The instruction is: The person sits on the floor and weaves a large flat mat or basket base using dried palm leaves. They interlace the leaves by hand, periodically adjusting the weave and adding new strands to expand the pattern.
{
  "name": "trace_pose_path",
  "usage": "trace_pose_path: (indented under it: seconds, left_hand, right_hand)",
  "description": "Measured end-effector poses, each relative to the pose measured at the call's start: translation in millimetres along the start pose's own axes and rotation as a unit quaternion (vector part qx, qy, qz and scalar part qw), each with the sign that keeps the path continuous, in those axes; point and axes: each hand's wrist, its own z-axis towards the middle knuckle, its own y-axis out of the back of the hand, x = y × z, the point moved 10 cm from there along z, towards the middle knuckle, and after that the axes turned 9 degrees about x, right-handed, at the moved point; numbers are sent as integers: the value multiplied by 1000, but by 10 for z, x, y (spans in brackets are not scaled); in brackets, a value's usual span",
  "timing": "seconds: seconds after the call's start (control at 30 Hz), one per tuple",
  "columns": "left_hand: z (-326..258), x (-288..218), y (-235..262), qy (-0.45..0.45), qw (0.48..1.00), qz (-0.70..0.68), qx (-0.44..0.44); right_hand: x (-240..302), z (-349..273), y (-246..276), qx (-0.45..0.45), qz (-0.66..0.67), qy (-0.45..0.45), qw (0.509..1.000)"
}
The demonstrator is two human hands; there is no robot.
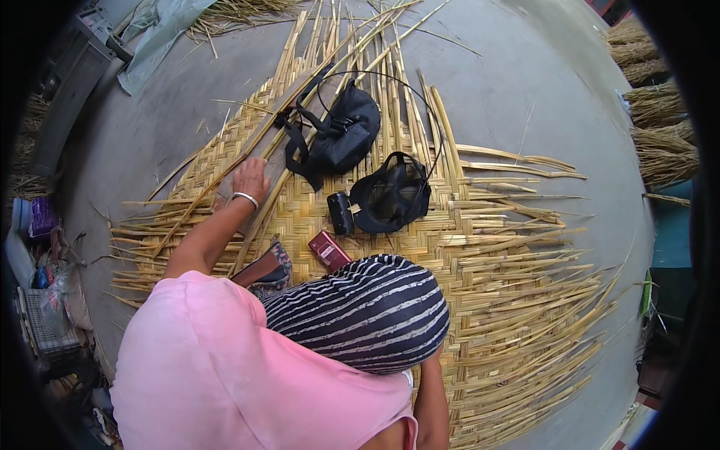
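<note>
My left hand (251, 180), with a white bangle (246, 198) at its wrist, lies palm down on long split strips (264, 214) along the left part of a woven mat (296, 217). Its fingers look stretched out over the strips, with nothing plainly gripped. My right forearm (432, 401) comes down beside my striped trouser leg (360, 307); the knee hides that hand's fingers. In front of me on the mat rest a black bag with straps (346, 135), a black cap-like headgear (390, 193) joined to a cable, and a dark red box (330, 250).
Loose strip ends (525, 300) fan out past the mat's right side, others past its left and far edges. Grey floor (540, 97) surrounds it. Bundled stalks (660, 154) stand at right. Plastic sheeting (161, 37) lies far left, a grey crate (49, 322) and bags near left.
</note>
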Motion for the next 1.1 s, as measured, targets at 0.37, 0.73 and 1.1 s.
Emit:
trace_pose_path:
  seconds: [0.37,0.73,1.1]
  left_hand:
    - [25,36,-727,106,970,-153,158]
    - [290,939,-850,210,877,-424,87]
    - [324,909,-110,209,951,-223,42]
  right_hand:
    - [95,8,14,95,63,-93,989]
    - [-105,60,-135,108,23,-128,986]
    - [-52,54,-10,12,11,-52,999]
